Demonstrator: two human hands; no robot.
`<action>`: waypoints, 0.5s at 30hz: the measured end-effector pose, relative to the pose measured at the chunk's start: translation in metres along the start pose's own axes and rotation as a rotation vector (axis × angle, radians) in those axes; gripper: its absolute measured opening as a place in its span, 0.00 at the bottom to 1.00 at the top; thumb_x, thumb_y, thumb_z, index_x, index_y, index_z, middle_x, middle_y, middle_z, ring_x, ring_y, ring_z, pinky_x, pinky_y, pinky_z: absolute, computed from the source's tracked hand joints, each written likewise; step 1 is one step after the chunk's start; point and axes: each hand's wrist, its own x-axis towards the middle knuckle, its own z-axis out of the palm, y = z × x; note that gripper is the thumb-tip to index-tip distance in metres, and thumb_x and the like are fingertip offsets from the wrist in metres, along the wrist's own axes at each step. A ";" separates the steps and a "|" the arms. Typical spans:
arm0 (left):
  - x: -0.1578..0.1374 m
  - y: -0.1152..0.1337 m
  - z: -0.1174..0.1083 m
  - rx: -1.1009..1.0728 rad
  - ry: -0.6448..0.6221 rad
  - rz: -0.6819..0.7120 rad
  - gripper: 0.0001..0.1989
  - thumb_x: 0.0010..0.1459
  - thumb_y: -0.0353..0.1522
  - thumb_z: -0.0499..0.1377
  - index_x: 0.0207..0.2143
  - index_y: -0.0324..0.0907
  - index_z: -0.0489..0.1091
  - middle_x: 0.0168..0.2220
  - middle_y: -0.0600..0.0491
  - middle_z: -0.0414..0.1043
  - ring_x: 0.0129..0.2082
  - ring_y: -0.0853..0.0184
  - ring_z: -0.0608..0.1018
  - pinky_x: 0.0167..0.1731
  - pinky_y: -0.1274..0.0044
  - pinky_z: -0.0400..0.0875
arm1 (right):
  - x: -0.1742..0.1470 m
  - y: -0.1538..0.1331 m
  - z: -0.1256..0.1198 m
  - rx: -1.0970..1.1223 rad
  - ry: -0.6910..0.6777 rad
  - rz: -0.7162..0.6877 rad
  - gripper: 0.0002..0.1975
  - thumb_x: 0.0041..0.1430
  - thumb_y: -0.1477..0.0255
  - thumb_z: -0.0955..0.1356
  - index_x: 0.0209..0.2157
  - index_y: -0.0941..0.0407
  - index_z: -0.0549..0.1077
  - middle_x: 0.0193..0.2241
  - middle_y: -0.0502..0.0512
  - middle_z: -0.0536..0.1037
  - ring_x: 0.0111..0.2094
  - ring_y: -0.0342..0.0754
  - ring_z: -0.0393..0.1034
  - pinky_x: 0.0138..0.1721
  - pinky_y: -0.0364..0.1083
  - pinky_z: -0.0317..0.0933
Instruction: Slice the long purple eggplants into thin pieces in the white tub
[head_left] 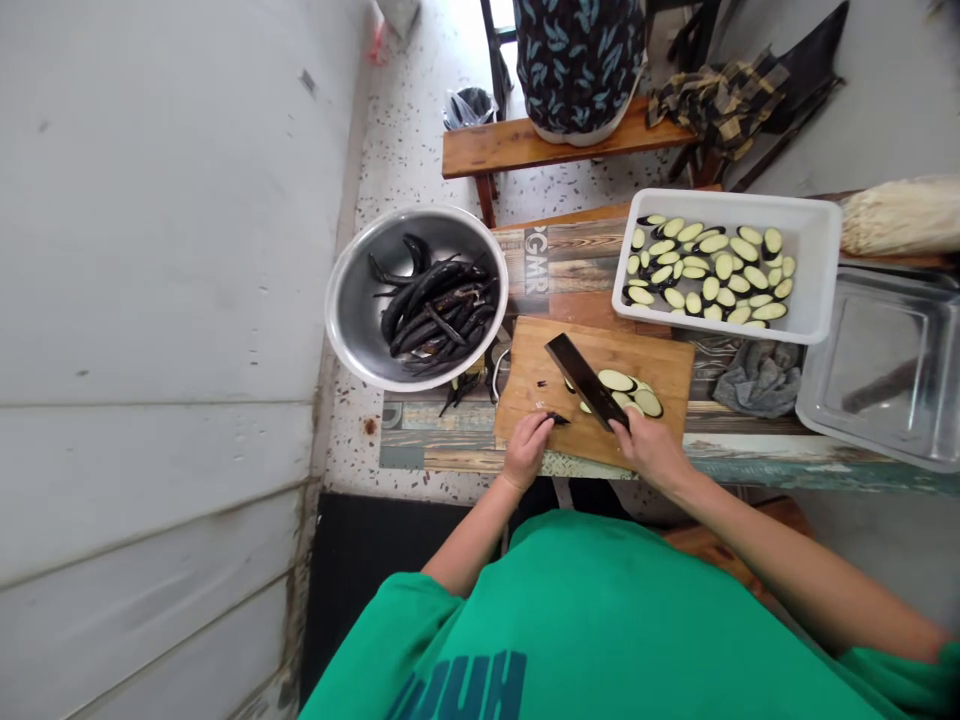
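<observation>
A wooden cutting board [525,365] lies in front of me on the table. My right hand [651,450] is closed round the handle of a cleaver [583,380], whose dark blade slants to the upper left over the board. Pale oval eggplant slices [616,380] with dark skin edges lie just right of the blade, and part of them is hidden by it. At the board's lower left, my left hand [527,447] pinches a small dark eggplant end piece [558,418]. Tiny scraps lie on the board above that hand.
A steel basin [352,300] of whole dark eggplants stands at the left. A white tub [814,225] with many slices sits at the upper right, beside a clear plastic container [885,380] and a grey cloth [759,385]. Beyond the table, a person [581,60] sits on a bench [480,150].
</observation>
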 end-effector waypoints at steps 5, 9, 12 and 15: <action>0.002 0.005 0.000 0.032 0.024 -0.043 0.10 0.65 0.30 0.54 0.46 0.41 0.73 0.42 0.46 0.74 0.47 0.63 0.75 0.46 0.68 0.73 | -0.022 0.009 -0.012 -0.099 -0.104 -0.073 0.17 0.68 0.62 0.54 0.43 0.57 0.66 0.29 0.57 0.77 0.28 0.50 0.72 0.25 0.44 0.49; 0.002 -0.004 0.008 0.000 0.016 0.016 0.09 0.65 0.30 0.54 0.41 0.41 0.74 0.44 0.46 0.74 0.48 0.63 0.74 0.47 0.68 0.73 | -0.037 0.008 -0.009 -0.155 -0.193 -0.140 0.15 0.68 0.65 0.54 0.43 0.56 0.65 0.30 0.58 0.78 0.29 0.50 0.74 0.23 0.43 0.48; -0.002 -0.012 0.011 -0.010 0.002 0.055 0.10 0.65 0.30 0.52 0.39 0.41 0.74 0.45 0.47 0.74 0.50 0.63 0.73 0.49 0.67 0.73 | -0.046 0.012 -0.007 -0.194 -0.220 -0.173 0.13 0.68 0.67 0.54 0.42 0.57 0.66 0.32 0.59 0.79 0.30 0.50 0.75 0.23 0.43 0.50; -0.005 -0.015 0.012 -0.023 0.002 0.069 0.10 0.65 0.30 0.52 0.38 0.41 0.74 0.46 0.46 0.74 0.51 0.63 0.73 0.49 0.67 0.73 | -0.049 0.019 -0.008 -0.216 -0.237 -0.199 0.12 0.67 0.69 0.55 0.43 0.57 0.66 0.33 0.61 0.79 0.32 0.52 0.76 0.25 0.43 0.53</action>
